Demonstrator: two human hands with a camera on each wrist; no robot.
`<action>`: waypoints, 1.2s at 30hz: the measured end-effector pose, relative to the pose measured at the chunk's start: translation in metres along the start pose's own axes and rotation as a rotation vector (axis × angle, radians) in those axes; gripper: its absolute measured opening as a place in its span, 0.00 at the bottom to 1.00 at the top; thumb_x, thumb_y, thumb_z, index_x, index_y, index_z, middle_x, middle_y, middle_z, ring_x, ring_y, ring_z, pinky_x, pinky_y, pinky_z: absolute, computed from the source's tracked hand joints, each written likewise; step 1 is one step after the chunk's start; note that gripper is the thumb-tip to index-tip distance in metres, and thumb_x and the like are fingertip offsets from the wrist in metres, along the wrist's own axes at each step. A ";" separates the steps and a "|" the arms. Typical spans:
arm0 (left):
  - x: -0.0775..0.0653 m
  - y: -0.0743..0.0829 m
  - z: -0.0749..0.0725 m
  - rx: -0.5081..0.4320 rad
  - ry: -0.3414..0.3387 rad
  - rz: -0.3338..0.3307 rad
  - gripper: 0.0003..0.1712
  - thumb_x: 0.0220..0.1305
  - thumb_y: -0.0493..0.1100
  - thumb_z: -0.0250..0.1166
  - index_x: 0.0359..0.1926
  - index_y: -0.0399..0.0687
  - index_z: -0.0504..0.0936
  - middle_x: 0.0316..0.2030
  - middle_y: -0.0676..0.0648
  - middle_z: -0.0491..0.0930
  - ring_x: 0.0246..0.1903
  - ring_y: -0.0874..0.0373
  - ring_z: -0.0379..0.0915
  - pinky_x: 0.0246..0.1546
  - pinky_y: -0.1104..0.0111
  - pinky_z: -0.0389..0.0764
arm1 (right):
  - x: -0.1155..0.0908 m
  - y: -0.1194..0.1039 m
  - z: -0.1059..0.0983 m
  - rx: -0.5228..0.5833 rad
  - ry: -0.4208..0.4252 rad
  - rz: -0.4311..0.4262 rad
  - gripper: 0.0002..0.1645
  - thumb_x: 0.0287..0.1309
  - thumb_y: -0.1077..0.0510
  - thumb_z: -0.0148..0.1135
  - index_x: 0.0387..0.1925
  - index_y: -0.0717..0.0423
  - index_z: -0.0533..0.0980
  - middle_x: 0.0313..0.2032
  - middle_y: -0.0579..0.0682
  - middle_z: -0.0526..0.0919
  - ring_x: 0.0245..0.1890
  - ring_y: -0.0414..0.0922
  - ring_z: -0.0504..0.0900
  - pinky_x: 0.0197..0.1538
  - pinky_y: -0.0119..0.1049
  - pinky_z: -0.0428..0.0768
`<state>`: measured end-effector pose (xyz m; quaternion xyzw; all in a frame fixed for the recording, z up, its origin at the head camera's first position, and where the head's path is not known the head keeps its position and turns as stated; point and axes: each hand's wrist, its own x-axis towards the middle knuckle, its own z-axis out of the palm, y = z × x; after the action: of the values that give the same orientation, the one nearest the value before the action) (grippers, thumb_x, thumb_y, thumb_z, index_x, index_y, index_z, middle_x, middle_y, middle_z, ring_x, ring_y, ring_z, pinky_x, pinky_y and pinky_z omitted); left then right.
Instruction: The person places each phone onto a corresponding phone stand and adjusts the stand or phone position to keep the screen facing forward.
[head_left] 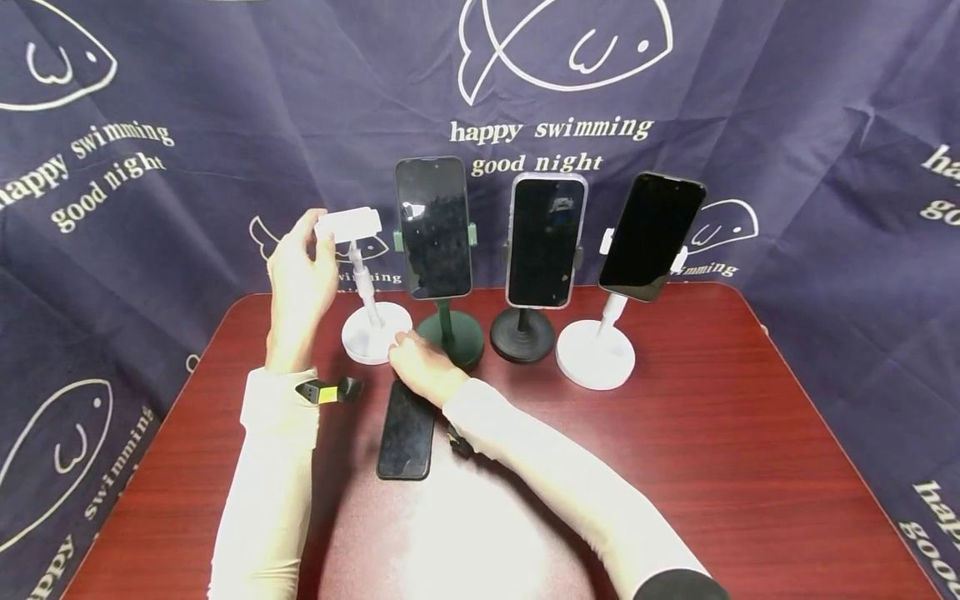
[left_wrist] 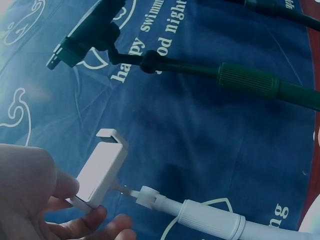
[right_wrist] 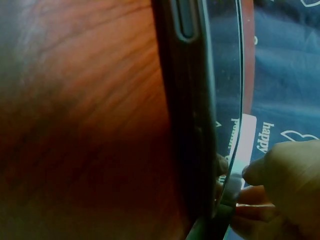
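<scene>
At the left of the head view stands a white phone stand [head_left: 366, 287] with a tilted, phone-free clamp [left_wrist: 100, 172] on top. My left hand [head_left: 300, 271] pinches the clamp's left end between thumb and fingers, as the left wrist view also shows. Down at the round base [head_left: 365, 342], my right hand [head_left: 426, 367] grips the near right edge; its fingers are partly hidden. In the right wrist view, thumb and fingers close around the white rim. A black phone [head_left: 407, 433] lies screen up on the table, just below the right hand.
To the right, a green stand [head_left: 446, 329], a black stand [head_left: 522, 337] and another white stand [head_left: 597, 354] each hold a dark-screened phone. The red-brown table [head_left: 720, 467] ends at a blue printed cloth [head_left: 360, 100] behind.
</scene>
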<state>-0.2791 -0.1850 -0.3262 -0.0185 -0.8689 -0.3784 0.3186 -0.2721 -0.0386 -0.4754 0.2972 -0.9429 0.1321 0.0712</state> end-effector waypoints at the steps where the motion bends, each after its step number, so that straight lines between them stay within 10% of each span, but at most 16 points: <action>1: 0.000 0.000 -0.001 0.007 -0.001 -0.004 0.19 0.71 0.48 0.50 0.58 0.54 0.77 0.43 0.40 0.84 0.38 0.45 0.76 0.49 0.50 0.71 | 0.000 0.000 -0.001 -0.006 -0.010 -0.004 0.10 0.65 0.59 0.51 0.32 0.54 0.78 0.38 0.50 0.78 0.40 0.45 0.78 0.41 0.36 0.78; 9: -0.011 -0.003 -0.014 0.019 0.010 -0.038 0.18 0.70 0.48 0.51 0.56 0.62 0.79 0.37 0.45 0.84 0.31 0.53 0.79 0.38 0.61 0.73 | -0.005 -0.007 0.000 -0.237 -0.010 -0.159 0.09 0.63 0.60 0.55 0.35 0.51 0.82 0.39 0.50 0.79 0.39 0.46 0.79 0.38 0.36 0.81; 17: -0.027 -0.007 -0.024 -0.057 0.022 -0.058 0.20 0.69 0.47 0.54 0.59 0.65 0.78 0.37 0.45 0.86 0.21 0.83 0.70 0.30 0.80 0.71 | -0.020 -0.021 0.001 -0.327 0.027 -0.208 0.07 0.62 0.58 0.57 0.35 0.52 0.82 0.38 0.49 0.80 0.43 0.46 0.81 0.51 0.36 0.79; 36: -0.064 -0.004 -0.042 -0.309 0.063 -0.160 0.18 0.65 0.50 0.62 0.55 0.68 0.81 0.42 0.50 0.80 0.23 0.73 0.79 0.26 0.79 0.80 | -0.053 -0.035 0.003 -0.253 0.162 -0.221 0.07 0.60 0.57 0.58 0.33 0.52 0.81 0.33 0.47 0.76 0.36 0.43 0.79 0.33 0.35 0.81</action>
<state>-0.2065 -0.2024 -0.3433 0.0137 -0.7887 -0.5318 0.3080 -0.2087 -0.0386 -0.4818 0.3761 -0.9049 0.0274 0.1976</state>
